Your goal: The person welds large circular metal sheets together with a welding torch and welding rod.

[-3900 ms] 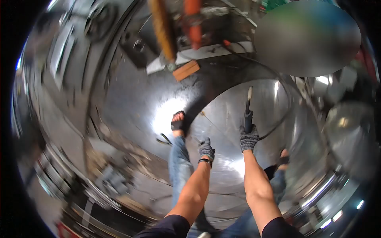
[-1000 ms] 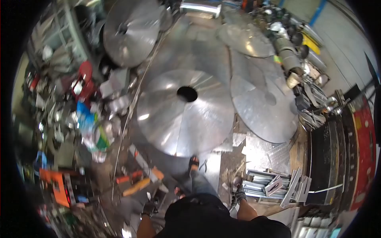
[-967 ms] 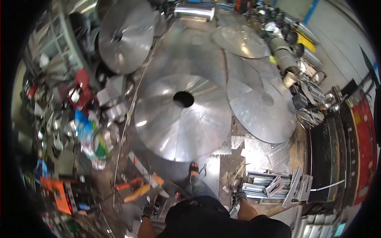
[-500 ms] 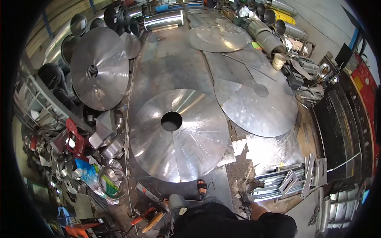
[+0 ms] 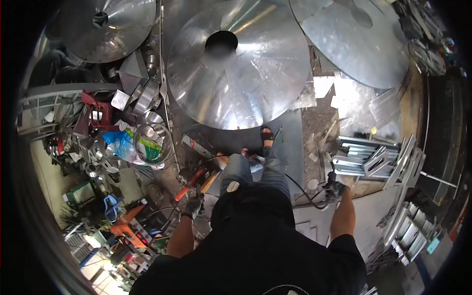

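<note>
My right hand (image 5: 336,191), in a dark glove, is closed around a welding torch (image 5: 331,168) with its thin neck pointing up and away. A black cable (image 5: 306,194) loops from it towards my legs. Out to the left, my gloved left hand (image 5: 194,206) has its fingers curled; a dark, slim thing rises from it, too small to make out. Just beyond that hand are a red-handled tool (image 5: 189,184) and a wooden handle (image 5: 210,183). A large metal disc (image 5: 265,64) with a round hole and a radial seam lies in front of my feet.
Two more large discs lie at left (image 5: 123,34) and right (image 5: 359,49). Metal scraps, a red plastic piece (image 5: 91,105) and bags (image 5: 120,145) crowd the left. An orange machine (image 5: 132,228) stands behind them. Metal profiles (image 5: 368,155) are stacked at right; pliers (image 5: 280,133) lie by my foot.
My view has tilted down, so the discs sit higher in it. Both hands now show, out to either side; before, the left was hidden and the right barely visible with the torch.
</note>
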Demonstrator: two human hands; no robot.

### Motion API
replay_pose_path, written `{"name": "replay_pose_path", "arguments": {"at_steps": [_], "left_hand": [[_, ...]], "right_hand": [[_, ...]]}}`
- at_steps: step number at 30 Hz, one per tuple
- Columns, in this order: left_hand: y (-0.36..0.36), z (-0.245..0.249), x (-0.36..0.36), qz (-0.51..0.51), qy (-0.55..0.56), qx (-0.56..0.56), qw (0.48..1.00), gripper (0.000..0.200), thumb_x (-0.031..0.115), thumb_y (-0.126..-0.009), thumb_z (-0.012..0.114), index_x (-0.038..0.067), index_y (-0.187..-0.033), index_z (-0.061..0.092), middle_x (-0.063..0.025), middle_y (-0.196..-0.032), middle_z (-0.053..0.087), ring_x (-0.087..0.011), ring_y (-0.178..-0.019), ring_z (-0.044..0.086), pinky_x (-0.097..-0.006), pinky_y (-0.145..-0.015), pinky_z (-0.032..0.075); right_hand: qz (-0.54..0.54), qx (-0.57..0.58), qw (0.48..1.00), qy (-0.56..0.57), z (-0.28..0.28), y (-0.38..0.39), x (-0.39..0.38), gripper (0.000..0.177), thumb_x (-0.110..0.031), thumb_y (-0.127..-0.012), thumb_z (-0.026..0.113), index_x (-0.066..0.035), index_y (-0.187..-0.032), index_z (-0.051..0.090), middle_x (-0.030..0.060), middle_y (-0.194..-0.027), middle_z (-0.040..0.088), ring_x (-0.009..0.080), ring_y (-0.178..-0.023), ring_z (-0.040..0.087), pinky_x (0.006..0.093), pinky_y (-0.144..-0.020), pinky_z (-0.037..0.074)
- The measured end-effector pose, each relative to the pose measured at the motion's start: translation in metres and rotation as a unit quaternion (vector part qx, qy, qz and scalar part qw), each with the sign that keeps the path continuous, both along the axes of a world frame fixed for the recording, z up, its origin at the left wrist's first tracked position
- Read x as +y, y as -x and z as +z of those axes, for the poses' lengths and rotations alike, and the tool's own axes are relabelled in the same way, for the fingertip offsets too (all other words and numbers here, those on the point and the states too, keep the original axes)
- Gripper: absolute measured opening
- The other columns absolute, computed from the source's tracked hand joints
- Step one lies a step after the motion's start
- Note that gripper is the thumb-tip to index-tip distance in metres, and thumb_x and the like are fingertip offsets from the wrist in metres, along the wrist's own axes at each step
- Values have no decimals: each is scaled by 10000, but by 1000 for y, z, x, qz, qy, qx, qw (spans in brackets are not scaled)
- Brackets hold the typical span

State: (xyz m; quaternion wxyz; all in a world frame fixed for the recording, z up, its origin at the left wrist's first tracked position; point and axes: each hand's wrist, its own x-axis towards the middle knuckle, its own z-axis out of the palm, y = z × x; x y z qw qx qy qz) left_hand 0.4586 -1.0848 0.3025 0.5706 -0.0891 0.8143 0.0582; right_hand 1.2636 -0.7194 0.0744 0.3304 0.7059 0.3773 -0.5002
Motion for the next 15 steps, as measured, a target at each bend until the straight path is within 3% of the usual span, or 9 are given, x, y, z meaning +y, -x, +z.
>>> {"name": "replay_pose_path", "arguments": {"at_steps": [3, 4, 5, 6, 8, 10, 11, 14, 15], "left_hand": [[49, -18, 33, 85, -45, 39, 995, 326, 418, -1046, 630, 141, -1215, 667, -50, -794, 674, -237, -645, 677, -418, -563, 546], [72, -26, 41, -322, -126, 87, 934, 321, 387, -1034, 628, 130, -1222, 672, -94, -888, 702, -266, -754, 702, -434, -653, 563], [86, -38, 49, -669, -190, 119, 708, 319, 357, -1023, 625, 119, -1229, 677, -138, -982, 731, -295, -864, 727, -449, -742, 580], [92, -60, 58, -669, -191, 118, 709, 319, 357, -1023, 625, 119, -1229, 677, -138, -982, 731, -295, -864, 727, -449, -742, 580], [108, -121, 72, -638, -77, 68, 763, 296, 226, -1048, 520, 89, -1265, 670, -200, -1093, 716, -360, -966, 710, -457, -835, 569], [77, -96, 159, -498, 4, 76, 864, 333, 191, -1066, 469, 66, -1315, 651, -217, -1232, 704, -398, -1091, 688, -457, -962, 554], [98, -145, 113, -495, 12, 68, 866, 333, 191, -1066, 469, 66, -1315, 651, -217, -1232, 704, -398, -1091, 688, -457, -962, 554], [147, -333, 35, 29, -242, 8, 970, 341, 296, -1043, 523, 83, -1230, 714, -202, -1139, 749, -390, -1080, 708, -446, -1025, 559], [146, -359, 28, 39, -232, 9, 972, 341, 296, -1043, 523, 83, -1230, 714, -202, -1139, 749, -390, -1080, 708, -446, -1025, 559]], "right_hand": [[1, -7, 1000, 24, 8, 2, -29, 282, -345, -949, 784, -83, -995, 692, 100, -784, 708, 235, -650, 701, 428, -642, 590], [6, -12, 1000, 26, 14, 10, -29, 282, -346, -949, 784, -84, -997, 691, 99, -785, 709, 235, -650, 702, 427, -644, 591], [12, -15, 999, 26, 16, 29, -27, 282, -346, -950, 784, -85, -999, 691, 99, -785, 710, 235, -651, 703, 426, -646, 593], [12, -17, 999, 26, 16, 48, -13, 282, -346, -950, 784, -85, -999, 691, 99, -785, 710, 235, -651, 703, 426, -646, 593], [-19, -87, 993, -73, 2, 102, 9, 260, -338, -949, 779, -116, -1042, 683, 121, -797, 721, 231, -678, 720, 413, -668, 603], [164, -7, 966, -201, -79, 94, -4, 334, -382, -896, 802, -181, -1152, 727, 168, -892, 772, 316, -821, 767, 479, -764, 607], [205, -23, 957, -205, -87, 114, 1, 380, -405, -882, 802, -182, -1184, 743, 175, -926, 785, 345, -874, 774, 500, -804, 603], [435, 54, 898, 42, -183, 144, 46, 530, -340, -898, 759, -47, -1333, 686, 294, -1154, 740, 444, -1091, 720, 521, -974, 572], [334, 32, 941, -42, -220, 155, 55, 558, -318, -911, 714, -35, -1389, 662, 296, -1182, 737, 433, -1136, 721, 508, -988, 573]]}}
